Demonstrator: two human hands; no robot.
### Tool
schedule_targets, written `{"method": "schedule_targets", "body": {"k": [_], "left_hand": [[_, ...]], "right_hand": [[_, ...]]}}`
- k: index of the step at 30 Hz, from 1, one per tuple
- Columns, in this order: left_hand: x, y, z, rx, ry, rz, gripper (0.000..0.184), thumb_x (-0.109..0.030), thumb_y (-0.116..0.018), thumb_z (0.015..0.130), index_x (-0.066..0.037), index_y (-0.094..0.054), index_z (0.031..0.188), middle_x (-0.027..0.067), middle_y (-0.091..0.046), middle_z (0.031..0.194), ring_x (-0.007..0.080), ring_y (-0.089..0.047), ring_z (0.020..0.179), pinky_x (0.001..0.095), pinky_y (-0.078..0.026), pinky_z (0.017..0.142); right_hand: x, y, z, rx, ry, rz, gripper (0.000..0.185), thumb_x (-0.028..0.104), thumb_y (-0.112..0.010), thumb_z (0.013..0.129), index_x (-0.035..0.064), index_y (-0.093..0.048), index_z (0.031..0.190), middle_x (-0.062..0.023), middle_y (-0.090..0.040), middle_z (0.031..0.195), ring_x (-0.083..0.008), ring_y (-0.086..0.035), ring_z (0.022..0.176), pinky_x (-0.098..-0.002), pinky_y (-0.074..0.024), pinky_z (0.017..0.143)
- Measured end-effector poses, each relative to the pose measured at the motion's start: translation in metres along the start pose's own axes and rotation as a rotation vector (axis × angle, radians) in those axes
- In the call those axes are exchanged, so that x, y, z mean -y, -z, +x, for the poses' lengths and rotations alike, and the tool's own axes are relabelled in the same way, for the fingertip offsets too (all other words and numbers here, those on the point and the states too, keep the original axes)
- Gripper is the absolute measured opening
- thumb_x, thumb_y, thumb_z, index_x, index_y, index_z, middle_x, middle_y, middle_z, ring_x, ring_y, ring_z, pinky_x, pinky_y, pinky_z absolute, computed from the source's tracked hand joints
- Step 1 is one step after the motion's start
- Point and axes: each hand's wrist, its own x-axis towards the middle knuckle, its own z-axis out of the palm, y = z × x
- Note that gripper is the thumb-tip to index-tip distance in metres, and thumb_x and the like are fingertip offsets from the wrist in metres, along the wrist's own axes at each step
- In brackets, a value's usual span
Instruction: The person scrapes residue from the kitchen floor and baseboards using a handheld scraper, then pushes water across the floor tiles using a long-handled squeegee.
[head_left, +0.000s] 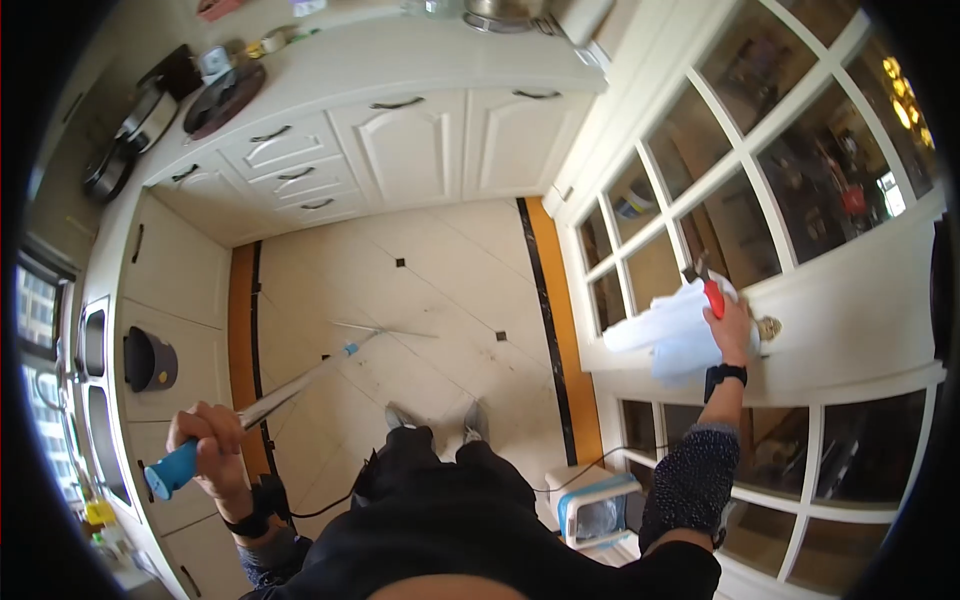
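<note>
On the left, my left hand [208, 440] is closed around the upper shaft of a long-handled floor squeegee [285, 398], just below its blue end grip. The silver shaft slants down to a blue joint and a thin crossbar on the tiles. My right hand [731, 325] is closed on red-handled pliers [713, 296], whose dark metal jaws point up toward the door panes. Beside this hand, a pale blue-white cloth [668, 332] hangs against the white door; whether the fingers also grip it, I cannot tell. A brass-coloured door knob [768, 328] is just right of the hand.
White cabinets [400, 145] and a counter [420, 65] line the far side. A grey bin [152, 359] hangs on the left cabinets. A white-and-blue box-like item [590, 503] stands by my right leg, with a dark cable [575, 470] nearby. Small dark marks dot the tiled floor [450, 260].
</note>
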Motion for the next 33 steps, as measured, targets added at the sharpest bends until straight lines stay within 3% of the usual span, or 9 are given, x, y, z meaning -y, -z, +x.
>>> {"method": "schedule_targets", "body": {"k": [6,10,14,17,20,23,26,29,33], "left_hand": [[-0.009,0.002,-0.005,-0.048,0.023,-0.018,0.044,-0.037,-0.067,0.084,-0.008,-0.038,0.068,0.0018,-0.041,0.053,0.0089,-0.037,0.043,0.0234,-0.031,0.041],[-0.002,0.013,0.000,-0.101,-0.003,-0.042,0.041,-0.035,-0.067,0.085,-0.009,-0.039,0.068,0.0014,-0.042,0.053,0.0076,-0.037,0.043,0.0217,-0.031,0.039],[0.006,0.021,0.009,-0.140,-0.012,-0.055,0.040,-0.034,-0.068,0.084,-0.009,-0.040,0.069,0.0013,-0.043,0.053,0.0071,-0.037,0.042,0.0211,-0.030,0.039],[0.014,0.034,0.028,-0.127,-0.020,-0.064,0.041,-0.036,-0.067,0.084,-0.010,-0.040,0.069,0.0004,-0.042,0.054,0.0068,-0.036,0.042,0.0207,-0.030,0.040],[0.019,0.046,0.051,-0.156,-0.006,-0.072,0.042,-0.037,-0.067,0.084,-0.010,-0.039,0.069,-0.0004,-0.042,0.053,0.0063,-0.035,0.042,0.0208,-0.028,0.040],[0.025,0.077,0.058,-0.219,-0.006,-0.074,0.042,-0.037,-0.067,0.084,-0.011,-0.039,0.068,-0.0008,-0.041,0.053,0.0060,-0.035,0.041,0.0212,-0.027,0.040],[0.030,0.110,0.056,-0.243,-0.017,-0.073,0.041,-0.036,-0.068,0.083,-0.012,-0.039,0.069,-0.0011,-0.041,0.053,0.0060,-0.035,0.041,0.0219,-0.026,0.040],[0.032,0.127,0.057,-0.285,-0.037,-0.097,0.041,-0.036,-0.068,0.083,-0.011,-0.039,0.068,-0.0007,-0.042,0.052,0.0070,-0.036,0.040,0.0220,-0.028,0.039],[0.025,0.132,0.052,-0.327,-0.050,-0.099,0.041,-0.034,-0.071,0.080,-0.009,-0.043,0.064,0.0020,-0.047,0.049,0.0103,-0.042,0.038,0.0229,-0.035,0.038]], "right_hand": [[0.052,0.006,-0.017,0.002,-0.126,-0.127,0.043,0.031,-0.074,0.070,0.0126,-0.062,0.108,-0.0228,-0.051,0.114,-0.0386,-0.046,0.114,-0.0471,-0.0354,0.099],[0.126,0.001,-0.044,-0.102,-0.121,-0.224,0.049,0.031,-0.076,0.069,0.0150,-0.059,0.113,-0.0202,-0.051,0.110,-0.0387,-0.048,0.107,-0.0474,-0.0370,0.095],[0.219,0.020,-0.068,-0.027,-0.088,-0.020,0.047,0.024,-0.074,0.073,0.0066,-0.056,0.113,-0.0338,-0.040,0.128,-0.0490,-0.036,0.124,-0.0523,-0.0305,0.102],[0.287,0.023,-0.085,-0.088,0.131,0.123,0.038,0.024,-0.066,0.081,-0.0023,-0.055,0.106,-0.0405,-0.023,0.138,-0.0527,-0.024,0.130,-0.0552,-0.0252,0.104],[0.363,0.053,-0.117,0.014,0.455,0.489,0.027,0.006,-0.066,0.074,-0.0057,-0.048,0.090,-0.0381,-0.026,0.137,-0.0514,-0.025,0.130,-0.0565,-0.0179,0.108],[0.401,0.078,-0.130,0.210,0.647,0.431,0.025,0.007,-0.065,0.073,-0.0051,-0.047,0.086,-0.0367,-0.028,0.137,-0.0500,-0.027,0.129,-0.0562,-0.0183,0.108],[0.422,0.076,-0.114,0.087,0.806,0.144,0.018,0.005,-0.060,0.075,-0.0047,-0.047,0.082,-0.0355,-0.036,0.132,-0.0475,-0.032,0.128,-0.0543,-0.0195,0.109],[0.462,0.040,-0.067,-0.118,1.144,-0.063,0.010,0.006,-0.051,0.077,-0.0042,-0.049,0.079,-0.0325,-0.052,0.117,-0.0432,-0.043,0.119,-0.0496,-0.0225,0.109],[0.545,0.040,-0.025,-0.203,1.257,-0.442,0.017,0.014,-0.050,0.080,-0.0005,-0.056,0.086,-0.0267,-0.058,0.109,-0.0337,-0.048,0.114,-0.0424,-0.0241,0.108]]}}
